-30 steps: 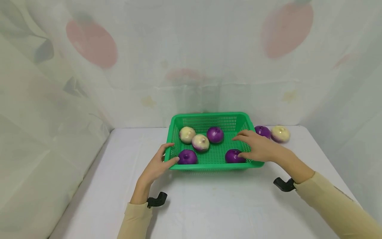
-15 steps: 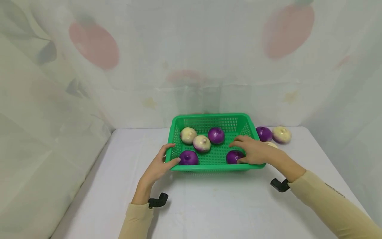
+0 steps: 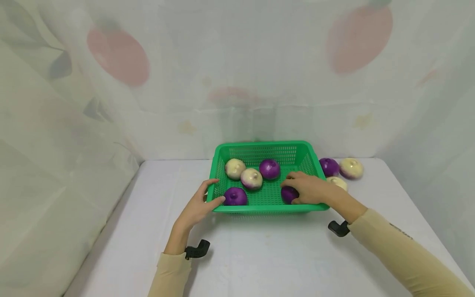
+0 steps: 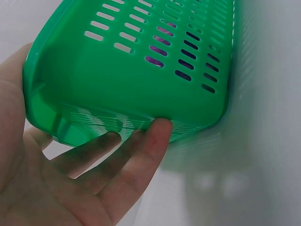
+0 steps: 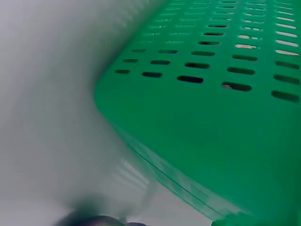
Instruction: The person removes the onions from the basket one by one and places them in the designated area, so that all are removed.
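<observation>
We've got a beige left sleeve, bottom left of centre; matching right sleeve, lower right, small dark marking. Black elbow-shaped wrist pieces by both cuffs.

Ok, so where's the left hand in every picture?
Head: the left hand is left of and below the middle, gripping the left end of the green basket.
Left wrist: the left hand is big, in the lower left, fingers stretching toward the middle.
Right wrist: not in it.
Shared landmark: the green basket, with its rows of slots, shows in all three.
</observation>
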{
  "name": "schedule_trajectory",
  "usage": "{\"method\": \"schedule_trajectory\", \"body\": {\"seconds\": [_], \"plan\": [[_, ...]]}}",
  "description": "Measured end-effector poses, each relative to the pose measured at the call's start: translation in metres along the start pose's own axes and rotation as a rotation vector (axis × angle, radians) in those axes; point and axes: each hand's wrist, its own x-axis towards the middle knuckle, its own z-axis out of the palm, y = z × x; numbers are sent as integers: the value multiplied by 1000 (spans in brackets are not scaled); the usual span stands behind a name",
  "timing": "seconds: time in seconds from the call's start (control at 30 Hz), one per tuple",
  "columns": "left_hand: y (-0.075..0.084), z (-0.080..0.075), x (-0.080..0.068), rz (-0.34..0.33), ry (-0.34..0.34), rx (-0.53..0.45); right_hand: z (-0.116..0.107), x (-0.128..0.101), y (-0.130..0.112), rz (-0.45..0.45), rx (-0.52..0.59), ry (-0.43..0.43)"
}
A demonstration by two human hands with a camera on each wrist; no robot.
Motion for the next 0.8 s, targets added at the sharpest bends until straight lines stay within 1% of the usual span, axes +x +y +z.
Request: {"method": "schedule_trajectory", "body": {"seconds": [0.27,0.53,0.8], "plan": [[-1,0,0,3,3,-2,7,7,1,-3,-29,-11],[-4,1,1,1,3,-1,11,12,2,23,-25,-21],[-2,0,1,-3,4,3,8,12,0,23,4,26]]}}
